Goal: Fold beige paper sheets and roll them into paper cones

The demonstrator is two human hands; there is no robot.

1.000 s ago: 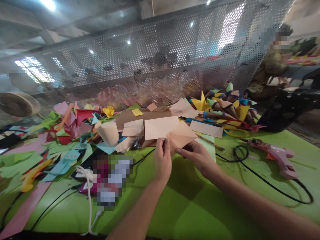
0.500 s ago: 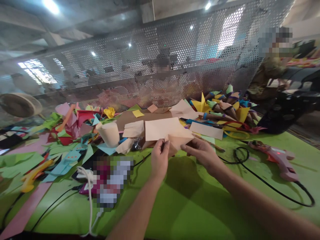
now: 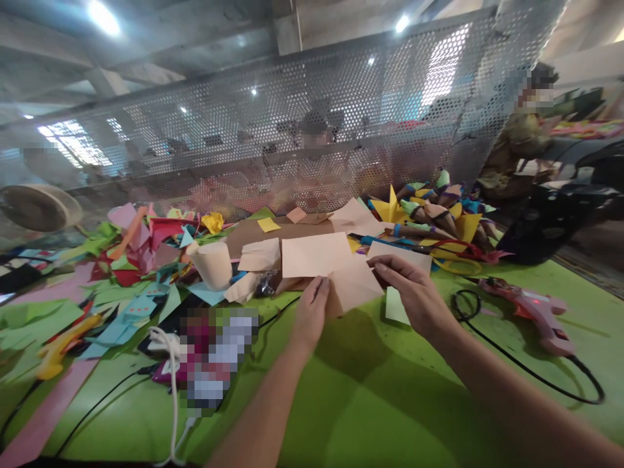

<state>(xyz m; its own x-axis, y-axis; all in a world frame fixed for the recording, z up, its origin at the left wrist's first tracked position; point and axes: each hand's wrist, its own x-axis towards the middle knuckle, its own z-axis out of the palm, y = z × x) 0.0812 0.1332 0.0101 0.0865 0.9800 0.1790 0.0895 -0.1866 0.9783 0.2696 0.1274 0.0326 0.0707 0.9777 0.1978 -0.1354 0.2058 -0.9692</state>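
Observation:
My left hand [image 3: 312, 309] is closed, pinching the lower left part of a folded peach paper [image 3: 355, 286] between thumb and fingers, above the green table. At the paper's upper right corner, the fingertips of my right hand [image 3: 407, 286] come together on its edge. Just behind the held piece lies a flat cream sheet [image 3: 314, 255], partly overlapped by it. A white card [image 3: 407, 255] is beyond my right hand, and a pale green slip [image 3: 397, 307] shows beside its fingers.
A pink glue gun [image 3: 531, 309] with a black cord lies at right, near yellow-handled scissors [image 3: 455, 266]. Paper cones [image 3: 439, 218] are piled behind. On the left are a cream cup [image 3: 214, 265], a yellow glue gun [image 3: 63, 348], paper scraps [image 3: 131, 244] and a white cable [image 3: 174, 390].
The folded paper has turned and now shows a broader flat face. My right hand has moved up to its upper right corner, uncovering the pale green slip; my left hand keeps its pinch.

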